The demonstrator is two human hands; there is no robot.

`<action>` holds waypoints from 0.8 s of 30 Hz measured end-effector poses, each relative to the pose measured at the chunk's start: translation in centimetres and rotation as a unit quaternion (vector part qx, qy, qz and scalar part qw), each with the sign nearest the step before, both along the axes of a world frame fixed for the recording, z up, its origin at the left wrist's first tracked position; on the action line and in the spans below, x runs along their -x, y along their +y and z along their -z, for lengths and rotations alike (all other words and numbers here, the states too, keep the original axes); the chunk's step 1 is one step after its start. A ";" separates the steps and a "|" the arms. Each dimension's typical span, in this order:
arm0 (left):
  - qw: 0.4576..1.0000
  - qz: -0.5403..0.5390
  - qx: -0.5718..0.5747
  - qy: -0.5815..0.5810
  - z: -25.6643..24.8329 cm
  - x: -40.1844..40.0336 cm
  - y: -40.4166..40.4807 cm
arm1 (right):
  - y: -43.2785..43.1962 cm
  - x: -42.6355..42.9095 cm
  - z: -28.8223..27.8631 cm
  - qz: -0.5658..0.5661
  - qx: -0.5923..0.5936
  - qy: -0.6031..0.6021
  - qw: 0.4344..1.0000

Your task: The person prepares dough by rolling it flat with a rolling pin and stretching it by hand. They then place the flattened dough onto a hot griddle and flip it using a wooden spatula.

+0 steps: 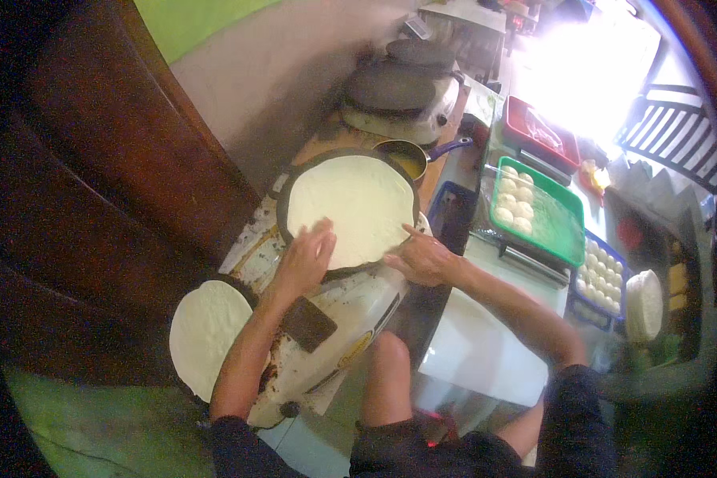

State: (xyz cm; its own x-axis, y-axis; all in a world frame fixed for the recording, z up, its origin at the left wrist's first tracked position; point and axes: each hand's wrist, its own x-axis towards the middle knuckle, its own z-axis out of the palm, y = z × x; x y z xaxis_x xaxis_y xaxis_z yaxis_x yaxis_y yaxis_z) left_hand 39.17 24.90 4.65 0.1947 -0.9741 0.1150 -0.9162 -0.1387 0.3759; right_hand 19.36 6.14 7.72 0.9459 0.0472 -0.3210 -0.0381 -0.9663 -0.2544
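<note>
A thin round sheet of pale dough (352, 203) lies on a dark round griddle plate (285, 224), covering most of it. My left hand (306, 254) rests over its near left part, fingers bent toward the surface. At the near right edge is my right hand (423, 257), its index finger stretched along the rim and its thumb apart. Neither hand appears to grip anything, though the fingertips' exact contact is blurred. Beyond my left forearm, a second pale dough round (209, 337) covers another griddle plate, partly hidden by that arm.
A small pan (403, 158) of yellowish liquid stands beyond the griddle. Farther back is another stove with dark plates (391, 89). On the right, a green tray (558, 209) bears several dough balls (517, 200), near a blue crate (600, 275). A dark block (310, 325) lies between the griddles.
</note>
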 end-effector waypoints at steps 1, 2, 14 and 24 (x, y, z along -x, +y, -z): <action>0.995 -0.027 0.021 -0.091 1.1 -0.9 -0.7 | 0.3 -0.7 1.2 -0.010 -0.002 -0.062 0.998; 0.993 -0.076 -0.030 -0.082 1.9 -0.7 -1.9 | -0.1 -0.8 2.8 -0.012 0.002 -0.119 0.993; 0.988 -0.144 -0.022 -0.055 -6.6 8.3 -4.4 | -5.3 23.7 1.4 0.496 -0.097 -0.171 0.846; 0.909 -0.201 0.007 0.365 12.6 21.2 -27.5 | -21.3 42.5 17.3 0.711 -0.447 -0.321 0.437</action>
